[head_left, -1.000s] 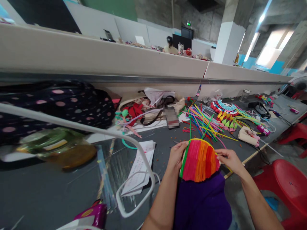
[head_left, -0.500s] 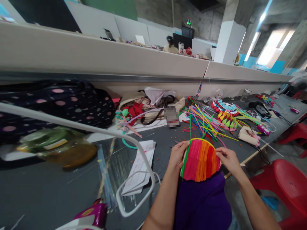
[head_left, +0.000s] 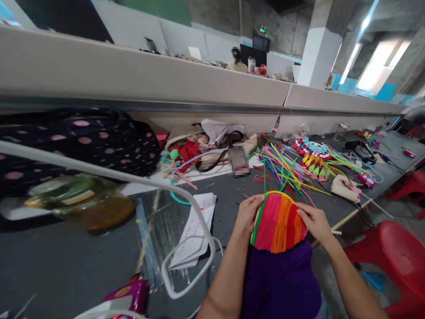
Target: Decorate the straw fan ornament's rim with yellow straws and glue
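Between my two hands is a fan-shaped panel of pipe cleaners [head_left: 278, 226], striped pink, orange and red, with a green strip down its left side and a yellow one along the top. My left hand [head_left: 249, 215] pinches its left edge near the green strip. At the upper right edge, my right hand [head_left: 312, 218] has thumb and fingers closed on the rim. Beyond the panel lies a loose heap of coloured pipe cleaners [head_left: 282, 166] on the dark table. The panel hangs over my purple clothing.
Printed paper slips [head_left: 195, 230] and clear plastic strips [head_left: 162, 239] lie to the left, behind a bent white tube [head_left: 195, 208]. A green-lidded jar [head_left: 79, 199] and a magenta tool [head_left: 131, 297] are further left. Red stools [head_left: 395, 252] stand at right. A person sits beyond the partition.
My right hand has shifted slightly left and up along the panel's upper right edge. My left hand keeps its hold, and the camera view has moved a little.
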`<action>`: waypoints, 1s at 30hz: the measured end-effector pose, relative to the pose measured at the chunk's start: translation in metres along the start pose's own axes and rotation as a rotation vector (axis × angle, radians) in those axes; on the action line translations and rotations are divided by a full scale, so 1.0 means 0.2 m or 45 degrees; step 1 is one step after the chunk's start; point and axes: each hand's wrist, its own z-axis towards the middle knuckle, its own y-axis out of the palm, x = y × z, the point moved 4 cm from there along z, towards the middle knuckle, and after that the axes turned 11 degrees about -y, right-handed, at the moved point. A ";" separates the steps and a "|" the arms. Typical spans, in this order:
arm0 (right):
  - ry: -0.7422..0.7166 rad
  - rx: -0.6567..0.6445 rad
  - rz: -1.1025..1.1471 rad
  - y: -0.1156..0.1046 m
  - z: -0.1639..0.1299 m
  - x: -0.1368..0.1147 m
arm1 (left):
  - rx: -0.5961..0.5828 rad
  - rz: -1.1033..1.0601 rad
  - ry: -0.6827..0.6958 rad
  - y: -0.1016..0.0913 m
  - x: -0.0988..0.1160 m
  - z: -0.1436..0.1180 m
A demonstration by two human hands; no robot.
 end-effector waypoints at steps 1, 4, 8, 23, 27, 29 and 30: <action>-0.004 0.005 0.013 0.00 0.00 0.00 | 0.001 0.004 -0.001 0.00 0.00 0.00; -0.003 0.021 0.040 0.00 0.01 0.01 | 0.005 0.012 -0.011 0.00 0.00 0.00; 0.000 0.040 0.054 0.01 0.01 0.01 | 0.001 0.027 -0.020 0.00 0.00 0.00; -0.042 -0.005 0.079 0.00 0.02 0.02 | -0.017 0.030 -0.019 -0.01 -0.01 0.00; -0.053 -0.041 0.087 -0.01 0.02 0.03 | -0.003 0.033 -0.020 -0.01 -0.01 0.00; -0.054 -0.050 0.074 -0.02 0.02 0.04 | -0.004 0.039 -0.014 -0.01 -0.01 0.00; -0.053 -0.060 0.065 -0.02 0.02 0.04 | -0.005 0.041 -0.011 -0.01 -0.01 0.00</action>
